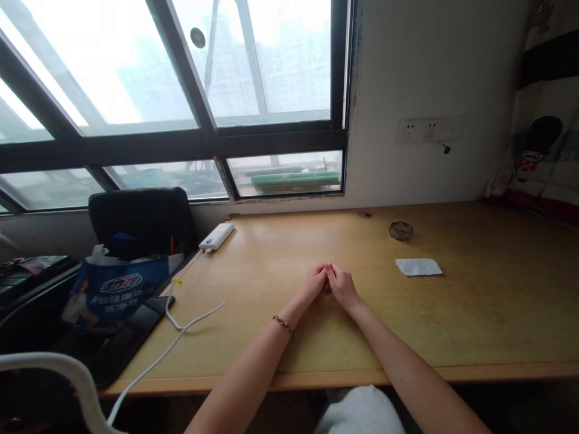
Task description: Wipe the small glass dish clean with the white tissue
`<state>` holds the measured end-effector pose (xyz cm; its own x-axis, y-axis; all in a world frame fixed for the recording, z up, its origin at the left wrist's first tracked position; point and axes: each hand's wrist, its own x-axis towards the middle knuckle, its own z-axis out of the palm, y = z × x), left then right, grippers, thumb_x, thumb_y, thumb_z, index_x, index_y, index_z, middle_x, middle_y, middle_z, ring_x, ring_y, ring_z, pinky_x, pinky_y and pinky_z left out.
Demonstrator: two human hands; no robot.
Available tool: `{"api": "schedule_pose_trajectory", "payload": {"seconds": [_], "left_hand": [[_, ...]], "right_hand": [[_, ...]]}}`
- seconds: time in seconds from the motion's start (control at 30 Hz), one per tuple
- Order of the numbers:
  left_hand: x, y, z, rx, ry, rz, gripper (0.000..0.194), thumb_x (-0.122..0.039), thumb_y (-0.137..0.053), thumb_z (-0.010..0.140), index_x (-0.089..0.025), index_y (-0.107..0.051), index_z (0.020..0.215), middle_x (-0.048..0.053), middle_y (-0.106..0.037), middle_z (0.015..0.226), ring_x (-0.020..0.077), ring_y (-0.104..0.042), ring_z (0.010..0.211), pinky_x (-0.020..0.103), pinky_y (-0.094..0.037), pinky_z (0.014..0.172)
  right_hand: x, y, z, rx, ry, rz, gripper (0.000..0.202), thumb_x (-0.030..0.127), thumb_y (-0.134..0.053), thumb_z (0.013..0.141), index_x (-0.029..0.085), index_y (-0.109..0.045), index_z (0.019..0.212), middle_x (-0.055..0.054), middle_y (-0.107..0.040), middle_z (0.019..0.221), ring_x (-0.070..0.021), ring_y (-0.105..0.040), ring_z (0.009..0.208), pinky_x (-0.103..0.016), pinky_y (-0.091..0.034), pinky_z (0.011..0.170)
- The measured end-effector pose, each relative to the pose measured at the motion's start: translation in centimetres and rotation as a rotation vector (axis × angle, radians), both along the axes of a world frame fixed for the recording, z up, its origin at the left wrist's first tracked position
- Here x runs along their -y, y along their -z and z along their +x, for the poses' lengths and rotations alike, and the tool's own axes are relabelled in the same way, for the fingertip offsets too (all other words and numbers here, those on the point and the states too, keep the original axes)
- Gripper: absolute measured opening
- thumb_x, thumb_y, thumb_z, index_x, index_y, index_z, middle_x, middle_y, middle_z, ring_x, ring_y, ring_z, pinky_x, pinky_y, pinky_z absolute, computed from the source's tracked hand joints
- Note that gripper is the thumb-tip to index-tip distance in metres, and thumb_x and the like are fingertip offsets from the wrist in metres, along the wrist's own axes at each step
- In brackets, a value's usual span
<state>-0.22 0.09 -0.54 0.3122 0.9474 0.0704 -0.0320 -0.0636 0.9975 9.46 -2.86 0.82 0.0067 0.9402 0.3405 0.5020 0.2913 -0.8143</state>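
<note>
My left hand (313, 282) and my right hand (342, 286) rest together on the middle of the wooden desk (474, 325), fingertips touching each other. Both are loosely curled and nothing shows in either. A thin bracelet (283, 324) circles my left wrist. A white folded tissue (418, 267) lies to the right of my right hand, apart from it. Beyond the tissue sits a small dark glass dish (401, 230).
A white power bank (217, 236) lies at the desk's back left, its white cable (181, 322) trailing off the front edge. A dark tablet (129, 337) and a blue bag (111, 289) sit at left by a black chair (140, 217). Window and wall sockets (427, 130) behind.
</note>
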Motion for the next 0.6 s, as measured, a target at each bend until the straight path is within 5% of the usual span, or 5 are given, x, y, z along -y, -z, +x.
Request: {"api": "schedule_pose_trajectory", "payload": {"seconds": [0.6], "left_hand": [[0.04,-0.06,0.08,-0.010,0.006,0.004,0.028,-0.038,-0.044,0.073,-0.014,-0.047,0.059,-0.005,-0.041,0.041,0.0060,-0.036,0.035,0.018,-0.028,0.035]], "right_hand": [[0.11,-0.19,0.02,0.015,0.005,-0.001,0.039,0.043,-0.026,0.085,0.017,-0.052,0.070,-0.002,-0.057,0.056,-0.0119,-0.053,0.051,-0.019,-0.034,0.049]]}}
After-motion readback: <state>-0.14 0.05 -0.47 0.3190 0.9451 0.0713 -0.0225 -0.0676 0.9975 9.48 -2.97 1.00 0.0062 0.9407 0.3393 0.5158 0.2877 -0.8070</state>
